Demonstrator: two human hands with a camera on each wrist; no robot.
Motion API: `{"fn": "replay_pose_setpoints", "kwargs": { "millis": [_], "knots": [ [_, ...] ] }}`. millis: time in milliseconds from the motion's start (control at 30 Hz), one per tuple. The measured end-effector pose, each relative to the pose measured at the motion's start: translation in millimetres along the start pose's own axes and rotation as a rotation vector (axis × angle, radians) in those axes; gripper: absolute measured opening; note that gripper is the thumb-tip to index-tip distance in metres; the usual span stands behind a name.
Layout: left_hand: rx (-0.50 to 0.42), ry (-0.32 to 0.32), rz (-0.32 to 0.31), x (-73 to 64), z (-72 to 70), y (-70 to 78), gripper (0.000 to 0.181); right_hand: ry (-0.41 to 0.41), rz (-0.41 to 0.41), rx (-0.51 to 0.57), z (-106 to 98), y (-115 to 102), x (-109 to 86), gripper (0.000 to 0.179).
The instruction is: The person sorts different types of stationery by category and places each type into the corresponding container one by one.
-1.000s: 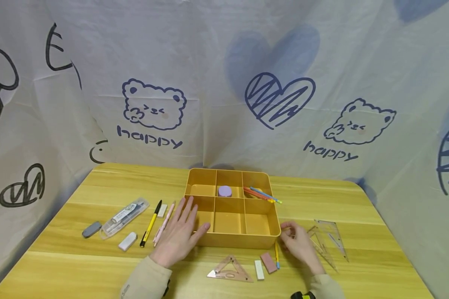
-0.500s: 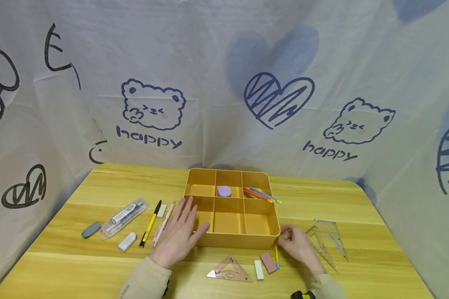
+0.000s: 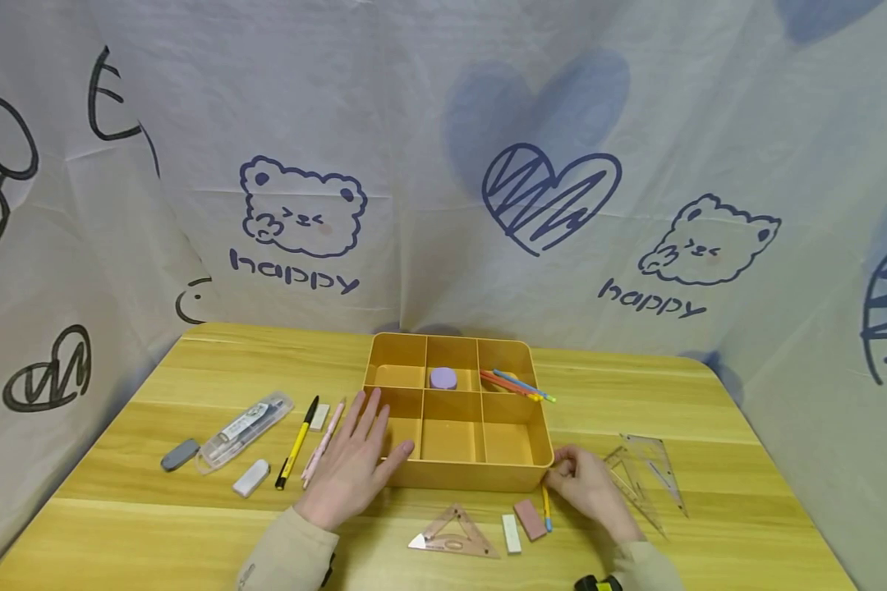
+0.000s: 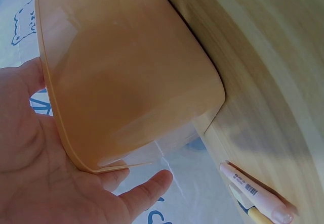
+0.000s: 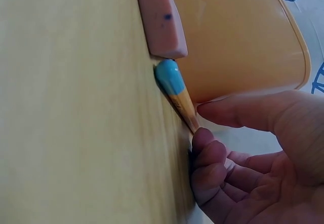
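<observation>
My left hand [image 3: 351, 460] lies with straight, spread fingers over the front left corner of a yellow compartment box [image 3: 473, 476]. In the left wrist view its fingers rest along the box rim. My right hand [image 3: 587, 484] is at the front right corner of the box, fingers curled. Its thumb and fingertips close around the far end of a yellow pencil [image 5: 183, 102] with a blue end, and that far part is hidden. A pink eraser [image 3: 530, 519] lies beside the pencil, with a white eraser [image 3: 512, 533] to its left.
The box contains a purple round item [image 3: 443, 378] and colored pencils [image 3: 513, 384]. Triangle rulers [image 3: 454, 533] lie in front and at right [image 3: 654, 472]. Left stand a clear case [image 3: 244, 432], yellow pen [image 3: 298, 443], pink pen [image 3: 325, 441], white eraser [image 3: 252, 478] and grey item [image 3: 181, 454].
My right hand has shifted slightly left and toward me, its fingers coming over the pencil's far end. The left hand and the box have stayed in place.
</observation>
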State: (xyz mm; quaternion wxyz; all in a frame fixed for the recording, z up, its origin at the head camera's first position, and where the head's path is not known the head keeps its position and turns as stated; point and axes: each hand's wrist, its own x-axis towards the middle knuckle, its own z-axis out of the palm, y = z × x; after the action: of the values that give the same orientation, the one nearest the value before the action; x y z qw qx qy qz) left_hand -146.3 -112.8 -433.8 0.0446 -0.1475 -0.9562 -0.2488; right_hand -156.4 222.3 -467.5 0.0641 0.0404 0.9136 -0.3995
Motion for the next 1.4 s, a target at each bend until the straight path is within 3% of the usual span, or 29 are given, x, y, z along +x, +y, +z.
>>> {"fn": "replay_pose_setpoints", "kwargs": {
  "millis": [867,1400],
  "knots": [
    [0.008,0.007,0.015,-1.4,0.7,-0.8,0.073,0.05,-0.049,-0.103,4.3,-3.4,-2.1,0.01],
    [0.009,0.012,0.016,-1.0,-0.2,0.0,0.072,0.076,-0.052,-0.147,4.3,-7.9,-6.3,0.01]
  ]
}}
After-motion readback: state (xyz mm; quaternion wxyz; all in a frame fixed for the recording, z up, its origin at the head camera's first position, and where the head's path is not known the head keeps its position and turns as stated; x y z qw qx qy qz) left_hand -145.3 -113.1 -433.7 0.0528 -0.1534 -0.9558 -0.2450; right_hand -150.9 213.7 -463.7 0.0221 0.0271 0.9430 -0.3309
